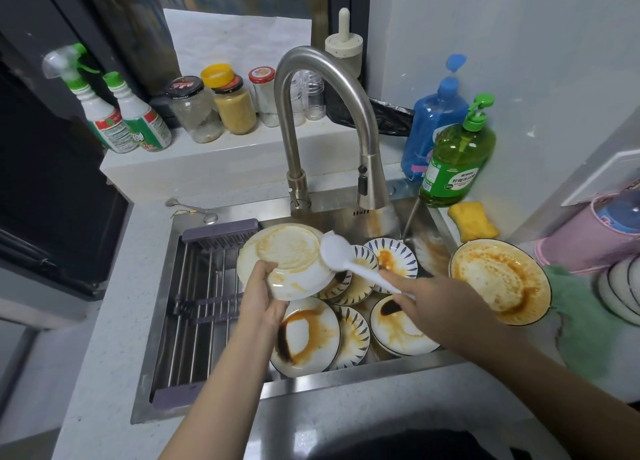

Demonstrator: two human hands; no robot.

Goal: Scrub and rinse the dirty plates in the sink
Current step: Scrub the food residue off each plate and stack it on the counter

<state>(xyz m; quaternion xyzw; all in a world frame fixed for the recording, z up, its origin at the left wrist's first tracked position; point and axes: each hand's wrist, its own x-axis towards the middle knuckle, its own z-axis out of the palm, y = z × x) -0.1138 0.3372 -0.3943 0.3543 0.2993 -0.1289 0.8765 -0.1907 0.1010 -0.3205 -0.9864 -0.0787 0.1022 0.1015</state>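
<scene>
Sink (162, 321) holds sauce-stained plates (304, 338); green soap bottle (457, 162) nearly full.

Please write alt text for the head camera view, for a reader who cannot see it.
Over a sink full of sauce-stained plates, the left hand holds a dirty plate tilted while the right hand holds a white brush against its rim. The faucet is not running.

We see the stacked dishes (623, 288) at the bench's right edge cut off by the frame. The left hand (261, 295) hides part of the held plate (285, 264). Jar labels remain illegible.
</scene>
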